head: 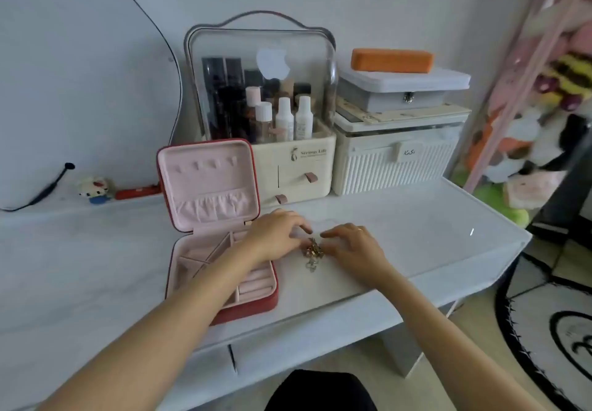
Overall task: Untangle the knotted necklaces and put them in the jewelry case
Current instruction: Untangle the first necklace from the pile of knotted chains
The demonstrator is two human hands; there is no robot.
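A small tangle of gold and silver necklaces lies on the white table, just right of the jewelry case. The case is red outside and pink inside; it stands open, lid upright, with divided compartments in its base. My left hand reaches over the case's far right corner, fingers bent down onto the tangle's left side. My right hand mirrors it, fingertips at the tangle's right side. Whether either hand pinches a chain is hidden by the fingers.
Behind the case stands a clear-lidded cosmetics organiser with bottles. To its right a white ribbed box carries a grey box and an orange case. A small plush toy sits far left. The table's right edge drops to a rug.
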